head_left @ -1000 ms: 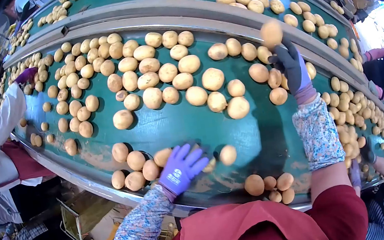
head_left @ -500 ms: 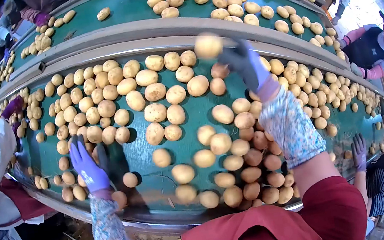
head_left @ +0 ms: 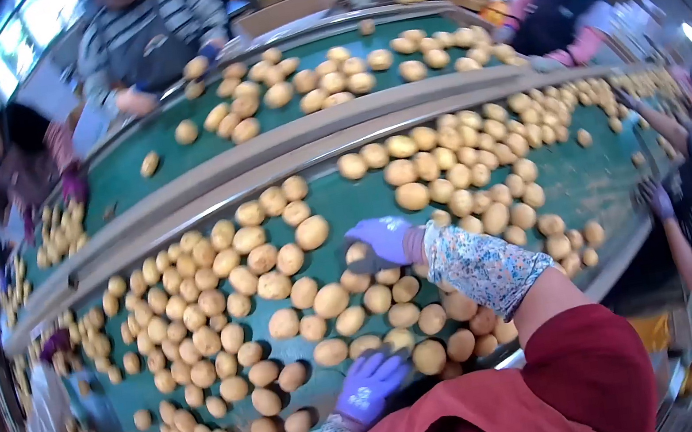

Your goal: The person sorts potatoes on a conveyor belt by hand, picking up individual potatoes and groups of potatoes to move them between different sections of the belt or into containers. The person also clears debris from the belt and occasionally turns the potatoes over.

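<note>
We stand at the near belt, a wide green band crowded with potatoes. A grey rail parts it from the far belt, where other people work. The thick heap of potatoes lies to our left, and a smaller cluster sits right before us.

Our right hand lies low in mid-belt. Its gloved fingers curl closed, as far as we can tell, round one potato, which touches its neighbours. Our left hand is open, with fingers spread, at the near edge just beside the cluster.

To do this well, we judge that the right hand should hold the potato fully in the palm and lift it straight up, so the ones beside it do not roll. The left hand should stay flat and low to steady the cluster.

Half a second ago the right hand was up at the rail with a blurred potato by its fingertips, and now it is down among the potatoes. The left hand was stretched far out to the left, and now it is drawn in close to our body. Our view has also swung up, so the people across the far belt now show.
</note>
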Action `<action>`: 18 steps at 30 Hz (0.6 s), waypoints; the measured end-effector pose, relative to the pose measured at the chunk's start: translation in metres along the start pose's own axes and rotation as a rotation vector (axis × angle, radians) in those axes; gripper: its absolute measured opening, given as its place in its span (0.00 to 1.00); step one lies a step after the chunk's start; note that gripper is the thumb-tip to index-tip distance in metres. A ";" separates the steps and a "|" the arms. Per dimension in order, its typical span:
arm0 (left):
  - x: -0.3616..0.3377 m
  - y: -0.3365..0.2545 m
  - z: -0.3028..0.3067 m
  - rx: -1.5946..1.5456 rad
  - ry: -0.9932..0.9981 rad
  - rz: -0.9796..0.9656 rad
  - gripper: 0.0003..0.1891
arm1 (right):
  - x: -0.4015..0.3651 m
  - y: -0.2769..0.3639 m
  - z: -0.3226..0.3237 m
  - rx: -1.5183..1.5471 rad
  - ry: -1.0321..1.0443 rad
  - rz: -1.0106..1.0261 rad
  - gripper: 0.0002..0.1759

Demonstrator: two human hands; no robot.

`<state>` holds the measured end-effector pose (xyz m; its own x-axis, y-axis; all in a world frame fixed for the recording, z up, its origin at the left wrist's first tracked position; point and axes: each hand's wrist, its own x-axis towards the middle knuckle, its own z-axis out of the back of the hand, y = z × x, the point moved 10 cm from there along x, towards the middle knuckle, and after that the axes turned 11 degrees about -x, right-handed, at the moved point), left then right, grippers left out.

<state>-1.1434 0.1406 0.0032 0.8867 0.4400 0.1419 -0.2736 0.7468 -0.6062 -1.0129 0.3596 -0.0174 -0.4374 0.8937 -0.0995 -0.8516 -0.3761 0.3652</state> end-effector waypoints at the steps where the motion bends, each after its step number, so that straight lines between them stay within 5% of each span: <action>1: -0.013 0.010 0.005 0.059 -0.001 0.063 0.25 | -0.026 0.010 0.012 0.085 -0.071 -0.006 0.29; 4: -0.040 0.048 0.031 0.257 0.090 0.452 0.21 | -0.136 -0.015 0.073 0.290 -0.286 -0.425 0.29; 5: -0.049 0.038 0.057 0.355 -0.100 0.414 0.20 | -0.174 -0.079 0.043 0.377 -0.730 -0.407 0.28; 7: -0.096 0.043 0.089 0.435 -0.383 0.421 0.21 | -0.293 -0.089 0.094 0.164 -0.964 -0.827 0.27; 8: -0.119 0.055 0.097 0.424 -0.461 0.466 0.21 | -0.344 -0.114 0.072 0.354 -1.016 -1.063 0.24; 10: -0.139 0.081 0.106 0.274 -0.551 0.444 0.28 | -0.411 -0.140 0.035 0.061 -0.710 -1.431 0.19; 11: -0.120 0.083 0.105 0.247 -0.523 0.373 0.27 | -0.411 -0.117 0.026 -0.221 -0.732 -1.283 0.21; 12: -0.103 0.080 0.102 0.214 -0.488 0.310 0.26 | -0.415 -0.107 -0.001 -0.035 -0.939 -1.248 0.22; 13: -0.053 0.025 0.106 -0.008 -0.550 0.297 0.25 | -0.403 -0.093 -0.007 -0.124 -0.868 -1.266 0.22; 15: 0.007 0.021 0.084 0.006 -0.355 0.169 0.26 | -0.381 -0.054 -0.026 0.193 -1.121 -0.986 0.26; 18: 0.095 -0.048 0.026 -0.061 -0.075 -0.180 0.26 | -0.388 0.037 -0.015 0.316 -1.183 -0.916 0.30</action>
<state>-1.0561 0.1592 0.0661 0.8882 0.3400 0.3091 -0.0880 0.7861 -0.6118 -0.8794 -0.0049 0.0205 0.7931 0.5166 0.3227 -0.5306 0.3259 0.7825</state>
